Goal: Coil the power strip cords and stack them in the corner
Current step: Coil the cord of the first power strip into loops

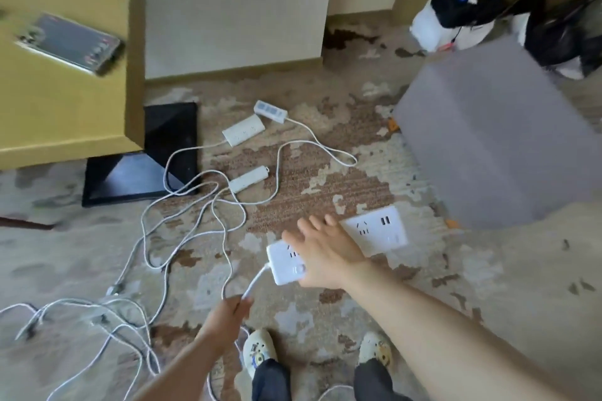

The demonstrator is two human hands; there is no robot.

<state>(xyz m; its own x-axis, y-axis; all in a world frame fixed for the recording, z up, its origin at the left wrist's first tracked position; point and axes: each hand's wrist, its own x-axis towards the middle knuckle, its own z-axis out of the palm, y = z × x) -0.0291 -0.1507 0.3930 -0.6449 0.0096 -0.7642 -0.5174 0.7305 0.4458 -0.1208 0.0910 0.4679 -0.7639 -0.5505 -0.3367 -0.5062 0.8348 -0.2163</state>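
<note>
Several white power strips lie on the patterned carpet with their cords tangled. My left hand grips the white cord of the nearest power strip. My right hand reaches over that strip with its fingers spread, resting on or just above it. A square power strip lies just right of my right hand. Farther off are a narrow strip, a flat strip and a small strip. Loose cord loops spread out to the left.
A yellow wooden desk with a phone on it stands at the left, above a black base plate. A grey cube stool is at the right, with bags behind it. My slippers show at the bottom.
</note>
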